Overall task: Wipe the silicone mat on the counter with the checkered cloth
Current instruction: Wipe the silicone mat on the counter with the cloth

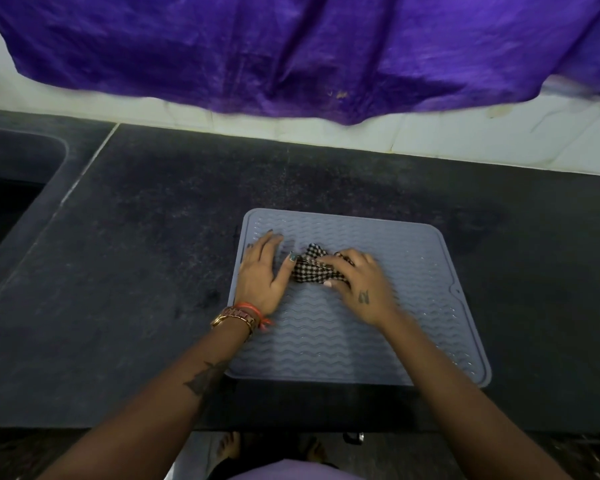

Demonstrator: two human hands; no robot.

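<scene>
A: Head view, item one. We log the silicone mat: grey-blue, wavy ribs, lying flat on the black counter, its near edge close to the counter's front edge. It sits slightly turned, so its far-left corner reaches furthest from us. A small tab notch shows on its right edge.

B: Item two, the checkered cloth. We find it bunched up on the far-left part of the mat, black-and-white check, its long axis running roughly left to right, with a peak of fabric pointing away from us.

A: Position against the fingers?

B: The right hand lies over the cloth's right end, fingers curled down onto the fabric and the thumb tucked at its near edge, so we record it as gripping the cloth. The cloth sticks out to the left from under those fingers.

A: Item three, the left hand. We see it flat on the mat, palm down, fingers spread and holding nothing; its thumb tip touches the cloth's left end. A bracelet and an orange thread circle the wrist.

B: Surroundings. We note a sink at the far left, sunk into the counter, white wall tiles behind, and a purple cloth hanging across the top.
</scene>
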